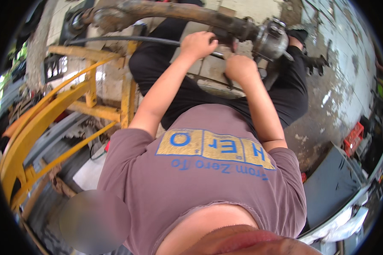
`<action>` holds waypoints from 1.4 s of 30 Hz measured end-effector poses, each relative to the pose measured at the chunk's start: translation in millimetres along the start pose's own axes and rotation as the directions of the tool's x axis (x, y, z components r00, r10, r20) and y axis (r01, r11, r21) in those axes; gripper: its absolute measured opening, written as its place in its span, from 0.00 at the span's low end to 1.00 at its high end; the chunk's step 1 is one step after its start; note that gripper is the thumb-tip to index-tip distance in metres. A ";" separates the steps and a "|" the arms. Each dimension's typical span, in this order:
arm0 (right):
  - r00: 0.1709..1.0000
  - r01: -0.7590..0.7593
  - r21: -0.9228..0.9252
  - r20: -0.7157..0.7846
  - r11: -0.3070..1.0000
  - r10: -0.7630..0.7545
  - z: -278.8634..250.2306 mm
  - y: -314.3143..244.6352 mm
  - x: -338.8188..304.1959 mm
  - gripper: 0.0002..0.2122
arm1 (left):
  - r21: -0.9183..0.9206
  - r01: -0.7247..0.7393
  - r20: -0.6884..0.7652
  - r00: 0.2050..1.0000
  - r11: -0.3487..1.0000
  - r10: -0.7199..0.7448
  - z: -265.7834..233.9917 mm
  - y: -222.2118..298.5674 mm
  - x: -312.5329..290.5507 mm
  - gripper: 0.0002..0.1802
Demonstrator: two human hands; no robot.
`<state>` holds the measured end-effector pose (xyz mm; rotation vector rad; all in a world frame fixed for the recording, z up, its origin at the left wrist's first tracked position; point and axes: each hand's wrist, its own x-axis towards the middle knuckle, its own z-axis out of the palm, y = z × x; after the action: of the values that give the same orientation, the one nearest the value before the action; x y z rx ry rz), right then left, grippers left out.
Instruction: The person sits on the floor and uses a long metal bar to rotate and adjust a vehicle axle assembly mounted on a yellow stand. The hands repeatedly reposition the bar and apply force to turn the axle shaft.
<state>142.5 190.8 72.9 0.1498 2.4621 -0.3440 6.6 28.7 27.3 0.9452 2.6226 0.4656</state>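
One long dark bar [134, 38] runs leftward from the left hand [198, 45], whose fingers are curled on it, just behind the axle [174, 10]. Near it, the right hand [241, 70] is balled, a dark piece [228, 80] poking out below; whether it grips that I cannot tell. The hands stand apart, with a narrow gap between them. Ahead, the axle spans crosswise, leaving little room; its hub [271, 41] sits beside the right hand. Both knees bound the working space. On the left, the bar's outer stretch passes close by the yellow frame [91, 91]. Rightward, room is wider: stained floor [323, 102] stretches past the right leg toward a red crate [354, 138].
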 end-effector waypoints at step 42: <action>0.999 -0.029 0.050 0.046 0.998 0.026 -13.8 -9.5 -16.7 0.16 | -0.026 -0.070 -0.076 0.995 0.997 0.068 11.9 -7.5 -3.3 0.18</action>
<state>145.8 185.2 95.6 0.1950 2.4050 -0.3938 9.5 23.4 14.3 1.0313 2.6487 0.5642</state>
